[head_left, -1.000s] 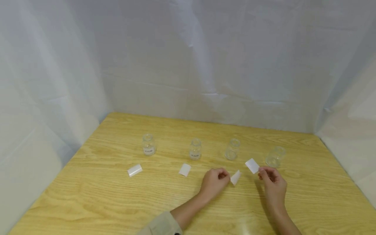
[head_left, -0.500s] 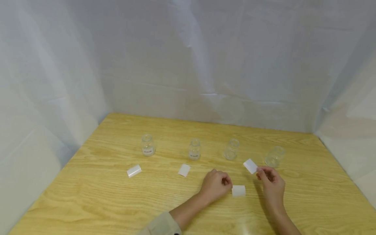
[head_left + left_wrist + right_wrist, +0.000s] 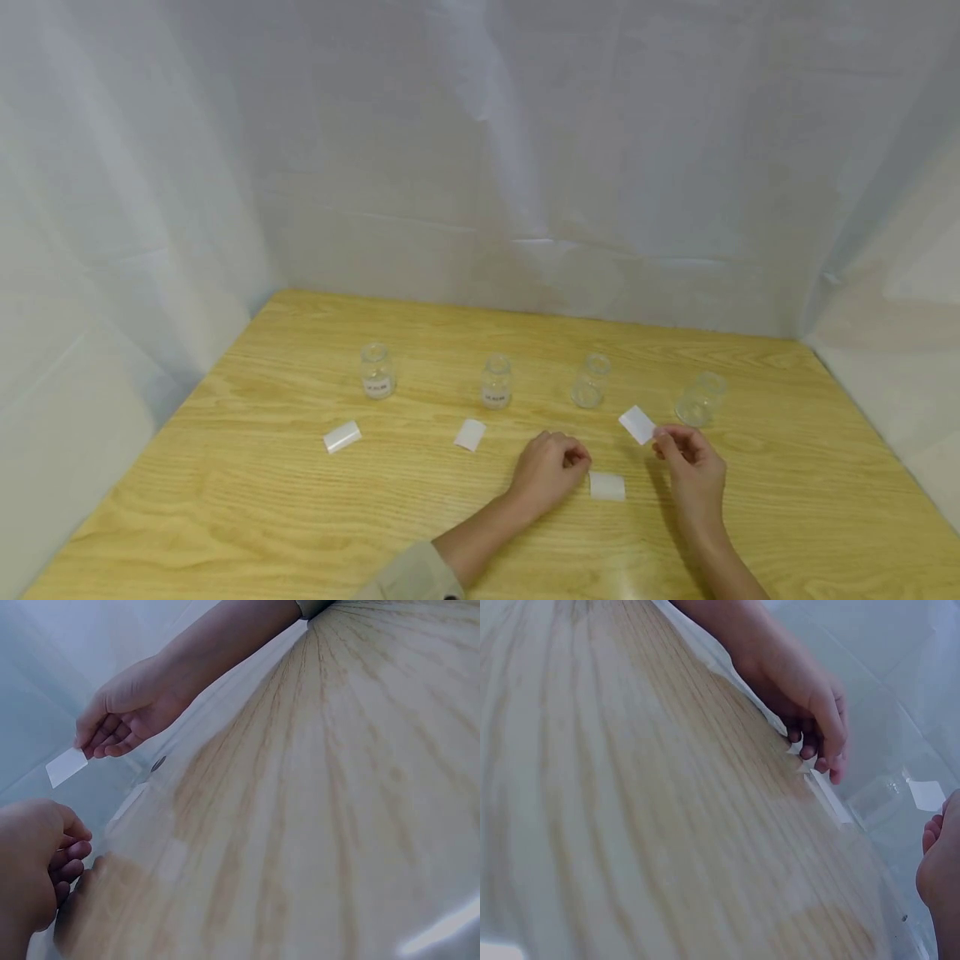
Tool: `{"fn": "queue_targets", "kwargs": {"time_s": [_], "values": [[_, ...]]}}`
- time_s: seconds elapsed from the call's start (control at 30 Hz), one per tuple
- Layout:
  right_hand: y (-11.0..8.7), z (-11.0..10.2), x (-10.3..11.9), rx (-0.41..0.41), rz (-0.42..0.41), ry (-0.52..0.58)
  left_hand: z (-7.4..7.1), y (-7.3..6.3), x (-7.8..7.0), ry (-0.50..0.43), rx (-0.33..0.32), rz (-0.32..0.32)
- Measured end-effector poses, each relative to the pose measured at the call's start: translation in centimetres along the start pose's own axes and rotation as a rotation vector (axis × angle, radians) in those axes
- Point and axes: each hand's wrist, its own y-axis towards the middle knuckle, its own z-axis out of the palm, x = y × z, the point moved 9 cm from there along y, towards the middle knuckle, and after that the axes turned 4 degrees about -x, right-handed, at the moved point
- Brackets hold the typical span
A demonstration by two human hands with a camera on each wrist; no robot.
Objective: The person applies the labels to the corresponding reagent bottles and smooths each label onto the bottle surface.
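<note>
My right hand (image 3: 696, 475) pinches a small white label (image 3: 637, 424) by one corner, above the table and in front of the two right-hand jars. No print shows on the label's visible side. My left hand (image 3: 549, 472) has loosely curled fingers with nothing visible between them. Just beside its fingertips a white backing paper (image 3: 607, 487) lies on the table. At the right stands a clear glass jar (image 3: 697, 404), with another plain jar (image 3: 589, 383) left of it. Both hands also appear in the left wrist view, the right one with the label (image 3: 67, 767).
Two more glass jars, a middle one (image 3: 496, 383) and a left one (image 3: 377, 373), bear printed labels near their bases. White paper pieces lie before them, one at the middle (image 3: 470, 434) and a curled one at the left (image 3: 342, 437). White sheeting (image 3: 480, 167) encloses the wooden table (image 3: 247, 500).
The backing paper at my left fingertips has gone from tilted up to lying flat on the table, apart from the label. The left hand has let it go. My right hand has shifted slightly left.
</note>
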Motion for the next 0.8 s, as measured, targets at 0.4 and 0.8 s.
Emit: {"fn": "queue_targets", "kwargs": {"time_s": [0.4,0.8], "values": [[-0.2,0.3,0.2,0.025,0.002,-0.031,-0.3,-0.4,-4.9,-0.093,-0.054,0.411],[-0.7,1.6,0.5,0.162,-0.079,-0.181,0.8,-0.5,-4.8,0.029,0.042,0.369]]}}
